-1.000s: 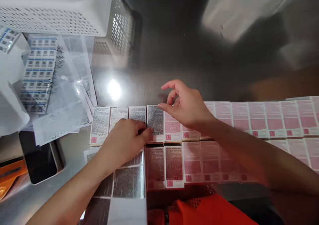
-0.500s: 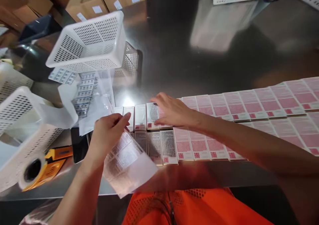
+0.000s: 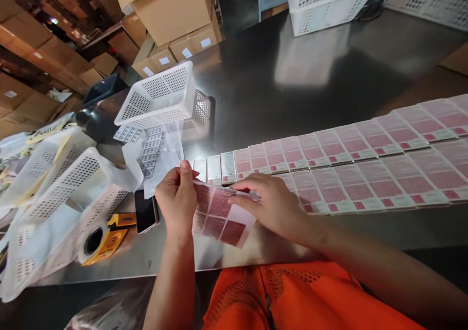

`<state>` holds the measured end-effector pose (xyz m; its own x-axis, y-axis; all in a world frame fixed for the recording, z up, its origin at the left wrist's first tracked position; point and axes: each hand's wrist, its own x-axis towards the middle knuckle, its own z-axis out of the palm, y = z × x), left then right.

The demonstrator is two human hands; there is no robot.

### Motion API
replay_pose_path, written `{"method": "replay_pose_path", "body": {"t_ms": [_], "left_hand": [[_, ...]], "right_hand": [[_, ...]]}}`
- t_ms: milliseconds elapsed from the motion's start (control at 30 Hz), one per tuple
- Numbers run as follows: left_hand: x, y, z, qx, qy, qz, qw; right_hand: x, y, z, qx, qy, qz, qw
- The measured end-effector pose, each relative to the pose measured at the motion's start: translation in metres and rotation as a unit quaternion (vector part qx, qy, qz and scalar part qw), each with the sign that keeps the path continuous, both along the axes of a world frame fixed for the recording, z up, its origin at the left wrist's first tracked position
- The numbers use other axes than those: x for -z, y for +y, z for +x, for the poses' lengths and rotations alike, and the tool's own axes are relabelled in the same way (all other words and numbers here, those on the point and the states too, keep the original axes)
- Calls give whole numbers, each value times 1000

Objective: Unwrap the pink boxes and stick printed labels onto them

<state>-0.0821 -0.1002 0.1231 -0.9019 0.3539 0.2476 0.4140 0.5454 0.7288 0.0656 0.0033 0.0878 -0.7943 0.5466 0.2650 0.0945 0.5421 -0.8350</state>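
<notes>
A sheet of clear labels (image 3: 215, 217), with a grid of squares showing pinkish, is stretched between my two hands. My left hand (image 3: 176, 198) is closed on its upper left part, thumb up. My right hand (image 3: 272, 201) pinches the sheet's upper right edge between thumb and fingers. The sheet is tilted over the near left end of two rows of small flat boxes. The far row of boxes (image 3: 305, 150) and the near row (image 3: 365, 184) run off to the right, mostly with pink and white tops. Several at the far row's left end look silvery white. The sheet and hands hide some near boxes.
A white perforated basket (image 3: 157, 93) stands behind loose papers and printed label sheets (image 3: 151, 149). A phone (image 3: 145, 212) and a yellow tape dispenser (image 3: 109, 244) lie at left by more white baskets (image 3: 66, 208). Cartons (image 3: 173, 10) are stacked beyond the metal table (image 3: 241, 91).
My right hand has left the far-row boxes and now grips the sheet. The sheet has been raised and turned to lie across both hands. The view has shifted.
</notes>
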Motion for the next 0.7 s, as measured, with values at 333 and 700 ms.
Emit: {"method": "replay_pose_path", "body": {"t_ms": [333,700], "left_hand": [[2,-20,2,227,-277,58,932],[4,-20,32,112,-125,70,983]], "right_hand": [[10,8,8,125,133,35,983],[5,9,4,196,287,119,930]]}}
